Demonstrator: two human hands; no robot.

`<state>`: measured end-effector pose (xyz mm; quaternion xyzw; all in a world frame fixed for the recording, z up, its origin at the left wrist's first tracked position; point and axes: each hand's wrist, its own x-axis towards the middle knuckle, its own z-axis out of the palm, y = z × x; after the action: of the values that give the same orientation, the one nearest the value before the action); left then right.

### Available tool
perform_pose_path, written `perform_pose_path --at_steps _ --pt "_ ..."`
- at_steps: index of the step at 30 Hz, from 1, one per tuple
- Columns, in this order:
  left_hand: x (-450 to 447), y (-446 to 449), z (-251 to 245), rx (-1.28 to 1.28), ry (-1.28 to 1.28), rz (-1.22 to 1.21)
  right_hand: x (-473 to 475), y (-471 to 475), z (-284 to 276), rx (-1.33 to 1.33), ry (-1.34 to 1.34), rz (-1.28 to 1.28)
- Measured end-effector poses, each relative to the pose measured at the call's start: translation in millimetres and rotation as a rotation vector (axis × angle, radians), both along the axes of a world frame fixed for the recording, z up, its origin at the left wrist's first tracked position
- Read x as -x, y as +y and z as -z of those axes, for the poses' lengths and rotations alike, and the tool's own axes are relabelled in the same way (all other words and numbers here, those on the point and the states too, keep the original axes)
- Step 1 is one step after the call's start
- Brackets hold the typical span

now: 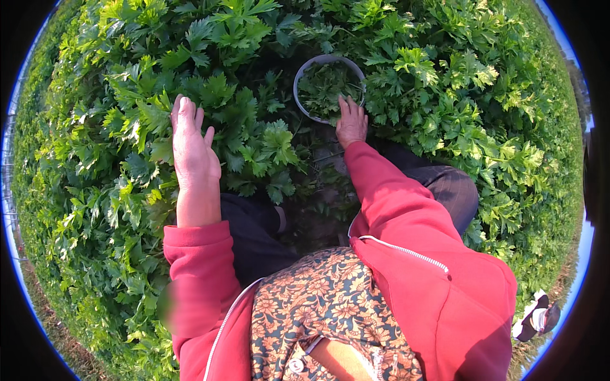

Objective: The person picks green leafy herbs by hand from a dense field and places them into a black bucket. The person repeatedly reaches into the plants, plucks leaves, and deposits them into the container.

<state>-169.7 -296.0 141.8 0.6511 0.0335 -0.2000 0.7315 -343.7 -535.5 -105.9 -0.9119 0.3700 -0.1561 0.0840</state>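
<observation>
A round pail [305,111] with a pale rim stands on the ground among leafy green plants that look like celery. Cut leaves and stems [329,88] fill what I can see of its inside. My right hand [351,123] reaches over the pail's near right rim, fingertips at the leaves; whether it pinches a leaf or the rim is hidden under the fingers. My left hand [193,138] is raised above the plants on the left [143,124], fingers stretched out and slightly apart, with nothing in it.
Dense plants [429,119] surround me on both sides. Dark soil [329,159] with leaf scraps lies between my bent knees [448,190]. Another person [536,316] is at the far right edge of the field.
</observation>
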Motion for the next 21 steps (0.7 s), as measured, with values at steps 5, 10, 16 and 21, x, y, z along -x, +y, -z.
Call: perform_pose_path --at_steps 5,10,16,21 --pt "1 1 0 0.013 -0.012 0.027 -8 3 26 -0.456 -0.321 0.605" --pt "0 1 2 0.015 -0.026 0.045 -18 -12 46 -1.077 -0.518 0.883" --pt "-3 3 0 0.046 -0.016 0.012 -15 -46 52 -1.439 -0.673 0.686" --pt "-8 5 -1 0.042 0.006 0.007 -9 -57 52 -1.515 -0.5 0.707"
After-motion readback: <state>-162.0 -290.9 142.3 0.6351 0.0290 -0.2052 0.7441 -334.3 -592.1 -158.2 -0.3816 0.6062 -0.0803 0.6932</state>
